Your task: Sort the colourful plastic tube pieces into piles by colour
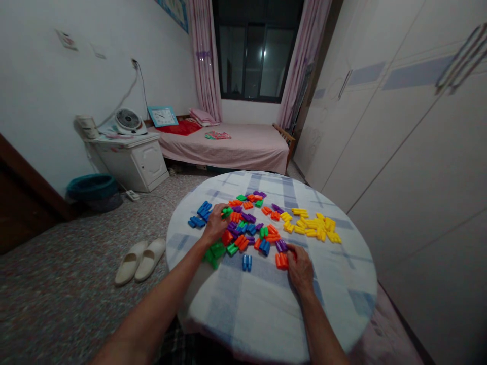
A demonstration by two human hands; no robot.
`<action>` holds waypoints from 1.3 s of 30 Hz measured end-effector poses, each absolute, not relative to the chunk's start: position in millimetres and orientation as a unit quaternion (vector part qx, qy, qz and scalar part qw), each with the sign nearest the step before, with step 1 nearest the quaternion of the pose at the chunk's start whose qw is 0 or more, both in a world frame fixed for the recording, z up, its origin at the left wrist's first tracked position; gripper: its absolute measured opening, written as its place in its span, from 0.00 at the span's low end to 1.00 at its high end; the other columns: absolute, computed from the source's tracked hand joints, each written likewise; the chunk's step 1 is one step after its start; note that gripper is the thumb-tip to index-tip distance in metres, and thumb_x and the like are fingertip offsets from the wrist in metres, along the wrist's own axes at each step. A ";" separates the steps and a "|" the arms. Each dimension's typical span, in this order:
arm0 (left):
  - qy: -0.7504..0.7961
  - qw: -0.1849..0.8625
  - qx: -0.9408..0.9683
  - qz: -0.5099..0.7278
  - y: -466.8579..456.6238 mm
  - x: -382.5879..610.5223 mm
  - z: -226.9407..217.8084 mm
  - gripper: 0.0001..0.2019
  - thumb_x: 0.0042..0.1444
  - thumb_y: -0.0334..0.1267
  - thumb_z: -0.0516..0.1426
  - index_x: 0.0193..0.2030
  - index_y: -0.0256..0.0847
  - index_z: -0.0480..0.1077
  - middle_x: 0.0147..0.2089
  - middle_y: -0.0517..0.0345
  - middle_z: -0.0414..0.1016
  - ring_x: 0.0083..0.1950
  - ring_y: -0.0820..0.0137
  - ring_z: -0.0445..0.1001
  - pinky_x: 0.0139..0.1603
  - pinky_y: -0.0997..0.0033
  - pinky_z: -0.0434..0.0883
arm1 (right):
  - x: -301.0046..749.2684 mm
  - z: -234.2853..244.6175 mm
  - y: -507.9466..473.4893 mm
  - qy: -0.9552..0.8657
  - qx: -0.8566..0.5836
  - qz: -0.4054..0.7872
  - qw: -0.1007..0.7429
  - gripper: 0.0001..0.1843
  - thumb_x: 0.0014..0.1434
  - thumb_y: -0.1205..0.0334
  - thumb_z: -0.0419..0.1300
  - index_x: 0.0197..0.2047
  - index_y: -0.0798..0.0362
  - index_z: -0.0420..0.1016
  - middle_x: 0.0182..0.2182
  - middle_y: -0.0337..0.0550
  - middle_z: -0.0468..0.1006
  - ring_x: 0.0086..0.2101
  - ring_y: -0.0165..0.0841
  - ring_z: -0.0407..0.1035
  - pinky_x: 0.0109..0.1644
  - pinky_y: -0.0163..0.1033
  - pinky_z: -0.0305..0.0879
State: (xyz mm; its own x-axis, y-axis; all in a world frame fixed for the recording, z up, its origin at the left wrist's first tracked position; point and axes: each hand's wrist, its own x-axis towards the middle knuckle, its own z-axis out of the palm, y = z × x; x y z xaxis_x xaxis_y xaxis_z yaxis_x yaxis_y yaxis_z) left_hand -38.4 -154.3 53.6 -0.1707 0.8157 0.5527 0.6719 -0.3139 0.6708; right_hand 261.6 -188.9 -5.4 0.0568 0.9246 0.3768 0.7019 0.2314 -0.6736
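Note:
My left hand [216,224] is over the left part of a mixed pile of plastic building blocks, its fingers closed on a green block [227,212]. Just left of it lie several blue blocks [198,221], and a cluster of green blocks [215,253] sits below its wrist. My right hand [301,267] rests on the table at the pile's right front, fingers slightly apart. Its fingertips are beside an orange block [281,261] and a purple block [281,246]. One blue block [247,263] lies apart at the front. Yellow blocks [315,225] form a group at the right.
A checked cloth covers the round table [258,314]. Beyond it stand a bed [243,144] and a white cabinet [140,159] with a fan [128,120]. Slippers [150,259] and a bin [95,190] are on the floor at left. A wardrobe [411,167] lines the right.

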 end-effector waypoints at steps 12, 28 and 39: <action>0.635 0.153 0.643 0.401 -241.5 -88.9 6.8 0.19 0.53 0.46 0.54 0.49 0.40 0.71 0.57 0.49 0.68 0.59 0.60 0.66 0.62 0.55 0.63 | 261.2 -2.6 -189.6 -0.675 -0.611 0.147 0.386 0.19 0.56 0.59 0.46 0.44 0.56 0.73 0.41 0.49 0.75 0.42 0.38 0.67 0.51 0.44 0.60; 0.663 0.075 0.718 0.196 -147.3 -0.6 59.6 0.11 0.55 0.40 0.56 0.41 0.42 0.75 0.44 0.50 0.77 0.50 0.62 0.72 0.51 0.65 0.66 | 263.8 -4.3 -188.4 -0.677 -0.606 0.155 0.388 0.20 0.55 0.59 0.47 0.44 0.57 0.74 0.41 0.49 0.76 0.42 0.37 0.68 0.51 0.43 0.61; 0.684 0.224 0.659 0.217 -99.7 10.1 48.4 0.07 0.34 0.36 0.64 0.21 0.40 0.71 0.21 0.61 0.71 0.30 0.67 0.72 0.32 0.74 0.65 | 264.1 -5.5 -187.4 -0.678 -0.600 0.166 0.391 0.18 0.55 0.60 0.47 0.43 0.54 0.74 0.40 0.47 0.76 0.42 0.37 0.68 0.51 0.44 0.60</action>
State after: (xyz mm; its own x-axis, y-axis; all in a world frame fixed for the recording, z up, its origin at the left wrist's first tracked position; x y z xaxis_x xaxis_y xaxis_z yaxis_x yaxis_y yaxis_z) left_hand 10.1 -99.7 48.4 -0.0301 0.9993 -0.0214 0.8050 0.0369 0.5922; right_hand 264.1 -187.4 -5.5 0.0253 0.9432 0.3314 0.6834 0.2256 -0.6943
